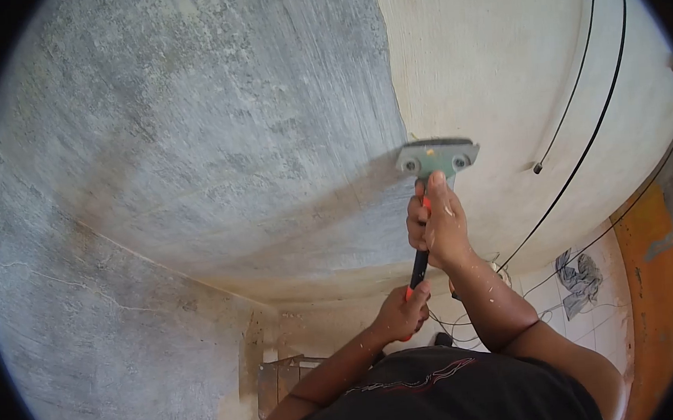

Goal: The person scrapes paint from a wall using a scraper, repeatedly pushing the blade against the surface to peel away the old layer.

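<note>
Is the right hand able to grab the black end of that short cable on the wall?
Probably not straight away: the right hand is wrapped round the scraper. If it let go, the way looks free, since nothing shows between it and the black cable end.

Seemingly a room under renovation: rough grey plaster wall [229,124] partly coated in cream paint [482,59], dangling thin black cable [606,105], white square-tiled floor [606,324].
</note>
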Available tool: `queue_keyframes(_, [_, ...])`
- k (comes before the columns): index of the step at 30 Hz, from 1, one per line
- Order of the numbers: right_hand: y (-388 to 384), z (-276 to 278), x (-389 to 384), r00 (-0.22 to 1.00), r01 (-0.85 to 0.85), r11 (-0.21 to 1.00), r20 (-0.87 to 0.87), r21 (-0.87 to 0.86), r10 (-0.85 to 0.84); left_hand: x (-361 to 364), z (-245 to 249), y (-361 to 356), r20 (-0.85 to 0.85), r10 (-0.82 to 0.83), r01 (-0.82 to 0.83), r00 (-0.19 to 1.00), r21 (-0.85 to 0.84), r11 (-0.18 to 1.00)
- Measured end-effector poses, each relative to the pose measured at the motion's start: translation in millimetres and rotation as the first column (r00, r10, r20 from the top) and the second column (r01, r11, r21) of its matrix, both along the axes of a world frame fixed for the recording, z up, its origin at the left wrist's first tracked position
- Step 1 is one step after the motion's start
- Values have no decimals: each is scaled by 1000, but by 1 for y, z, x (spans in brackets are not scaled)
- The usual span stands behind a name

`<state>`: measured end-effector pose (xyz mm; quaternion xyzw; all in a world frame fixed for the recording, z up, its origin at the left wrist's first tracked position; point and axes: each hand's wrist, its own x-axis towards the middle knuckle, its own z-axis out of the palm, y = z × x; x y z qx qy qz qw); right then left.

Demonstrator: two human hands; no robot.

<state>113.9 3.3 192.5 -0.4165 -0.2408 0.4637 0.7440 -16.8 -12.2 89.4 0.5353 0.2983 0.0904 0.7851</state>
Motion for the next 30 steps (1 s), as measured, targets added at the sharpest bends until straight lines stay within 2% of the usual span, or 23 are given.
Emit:
queue_keyframes(2, [-5, -16, -3, 1000, 11, 997, -3, -77, -11, -3, -2, -7, -3, 5, -5, 1000, 30, 1000])
queue_keyframes(4, [-2, -6, -3, 999, -19, 997, -32, -80, 16, -3, 2, -8, -46, 2, -2, 999, 2, 1000])
queue_keyframes(5, [1, 3, -1, 1000, -14, 999, -12, -39, 14, -1, 5, -2, -15, 16, -15, 1000, 73, 997])
queue_keyframes(6, [2, 12, -1, 1000, -13, 1000, 7, 0, 13, 0, 14, 8, -17, 4, -4, 1000, 19, 1000])
queue_keyframes(8, [2, 21, -2, 1000, -12, 1000, 1, 5, 12, -1, 30, 15, 28, -42, 40, 999, 53, 998])
queue_keyframes(10, [3, 20, -1, 1000, -3, 999, 11, 41, 2, -2, 20, 9, 11, -24, 23, 1000, 39, 999])
queue_keyframes(12, [-2, -7, -2, 999, -16, 1000, -38, -10, 16, -5, 2, -1, -7, -3, 4, 1000, 26, 1000])
queue_keyframes(14, [-3, -13, -3, 999, -8, 999, -34, -47, 6, -8, -14, -8, -5, -67, 67, 998, -48, 997])
queue_keyframes(16, [-4, -9, -4, 1000, 10, 999, -15, -40, -11, -6, 2, -5, -56, -40, 38, 998, -42, 998])
queue_keyframes(18, [-1, 12, -3, 999, 27, 1000, -19, -9, -27, -3, 24, 10, -64, -30, 35, 997, 74, 997])
queue_keyframes(20, [1, 25, -2, 998, 32, 998, -52, 46, -30, -6, 31, 12, -16, -83, 83, 996, 65, 994])
queue_keyframes(22, [0, 10, 0, 999, 40, 997, -29, 69, -38, -5, 27, 5, -52, -15, 19, 999, 74, 997])
queue_keyframes(25, [-9, -6, -5, 999, 13, 998, -44, -64, -15, -10, 11, -4, -36, -50, 50, 998, 11, 999])
queue_keyframes(26, [-6, -2, -4, 999, 11, 998, -39, -60, -14, -10, 10, -4, -24, -75, 74, 997, -34, 997])
queue_keyframes(27, [-3, 5, -5, 999, 38, 999, -15, -29, -39, -9, 18, -1, -76, -46, 47, 996, 13, 999])
queue_keyframes(28, [-2, 11, -6, 998, 64, 998, 6, -4, -64, -7, 25, 4, -57, -41, 42, 997, 7, 999])
queue_keyframes(30, [-4, 16, -6, 999, 41, 999, -9, 4, -41, -9, 34, 11, -57, -98, 98, 994, 7, 995])
